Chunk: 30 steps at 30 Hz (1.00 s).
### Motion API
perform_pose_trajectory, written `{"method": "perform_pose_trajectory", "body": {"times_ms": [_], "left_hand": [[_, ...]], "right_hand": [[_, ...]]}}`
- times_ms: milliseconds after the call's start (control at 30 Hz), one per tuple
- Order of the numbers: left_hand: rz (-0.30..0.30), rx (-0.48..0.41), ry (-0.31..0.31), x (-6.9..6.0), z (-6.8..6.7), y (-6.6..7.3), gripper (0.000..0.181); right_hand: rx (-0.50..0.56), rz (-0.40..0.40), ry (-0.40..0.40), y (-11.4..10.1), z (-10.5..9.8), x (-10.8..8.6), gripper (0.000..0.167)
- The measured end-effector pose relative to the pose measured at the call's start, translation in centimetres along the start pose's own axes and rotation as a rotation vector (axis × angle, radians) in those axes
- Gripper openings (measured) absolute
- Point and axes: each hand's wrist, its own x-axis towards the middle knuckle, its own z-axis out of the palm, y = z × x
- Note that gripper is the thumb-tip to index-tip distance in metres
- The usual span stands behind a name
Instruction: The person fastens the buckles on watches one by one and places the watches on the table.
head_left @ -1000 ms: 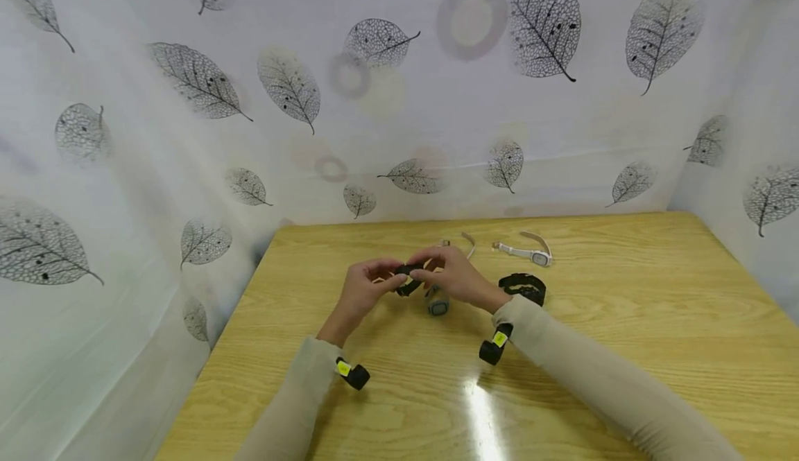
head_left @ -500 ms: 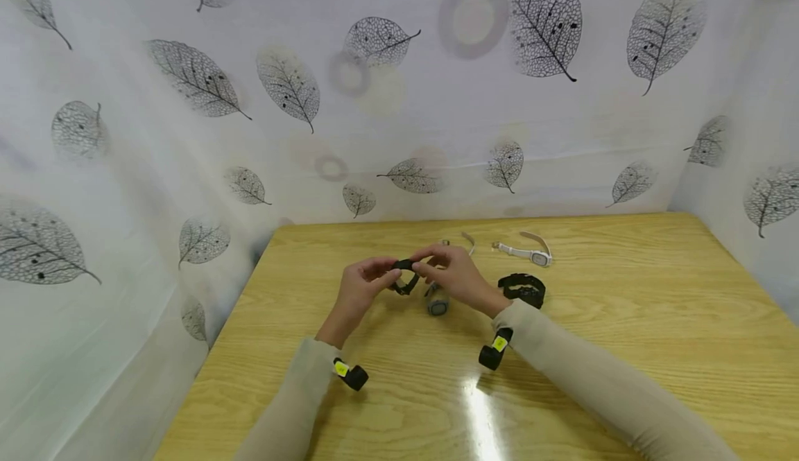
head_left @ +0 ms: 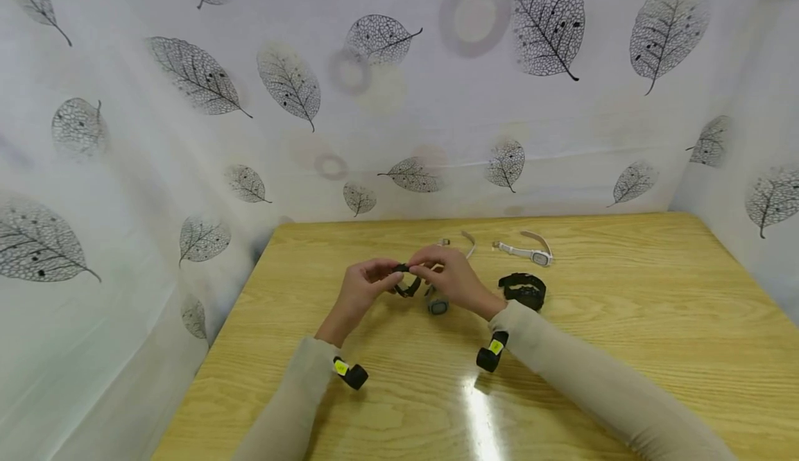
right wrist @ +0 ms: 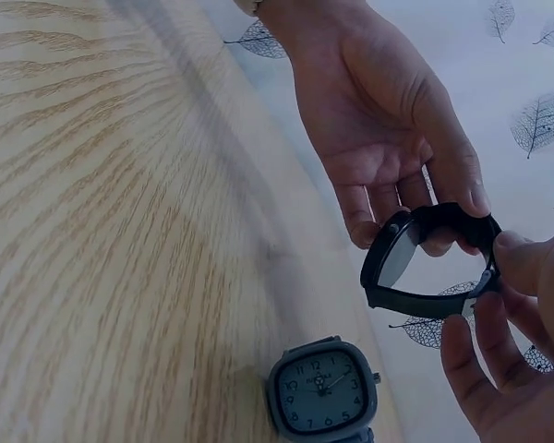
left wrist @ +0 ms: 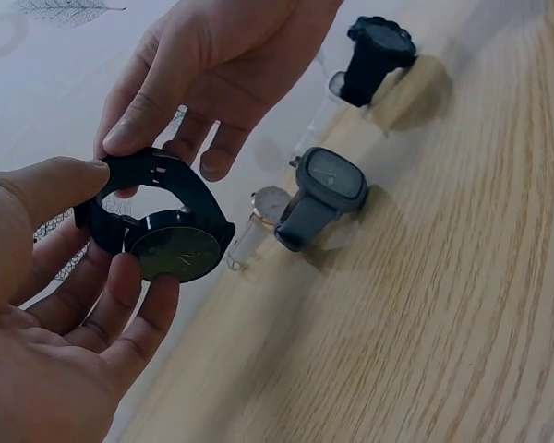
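Between both hands, above the table, is a black wristwatch (left wrist: 177, 251) with its strap formed into a loop. My left hand (head_left: 361, 294) pinches the strap with its thumb, and its fingers reach under the dial in the left wrist view. Thumb and fingers of my right hand (head_left: 458, 282) pinch the strap from the other side. In the right wrist view, the watch's dial faces partly away. Just below the right hand, a grey square-faced watch (right wrist: 321, 388) rests on the table (head_left: 374, 392).
A black chunky watch (head_left: 524, 290) lies near the right forearm. Behind it is a white watch (head_left: 540, 258) with its strap spread. Another pale-strapped watch (left wrist: 270, 204) with a round dial is partly hidden behind the right hand. A leaf-patterned curtain (head_left: 399, 114) surrounds the table.
The black watch has been turned, so its loop now shows more openly than a second ago. Both hands stay nearly in place, still on the strap.
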Motion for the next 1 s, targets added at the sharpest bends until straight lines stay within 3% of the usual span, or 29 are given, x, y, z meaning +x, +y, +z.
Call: {"method": "perform_pose_trajectory", "body": {"times_ms": [300, 633, 1000], "left_hand": [[-0.009, -0.087, 0.045, 0.11, 0.25, 0.08, 0.028], [-0.024, -0.068, 0.025, 0.18, 0.56, 0.00, 0.026], [-0.043, -0.085, 0.041, 0.23, 0.38, -0.23, 0.028]], "right_hand": [[-0.028, 0.059, 0.036, 0.15, 0.24, -0.36, 0.025], [-0.103, -0.078, 0.075, 0.33, 0.32, -0.22, 0.020], [-0.096, -0.047, 0.074, 0.49, 0.37, -0.31, 0.023]]}}
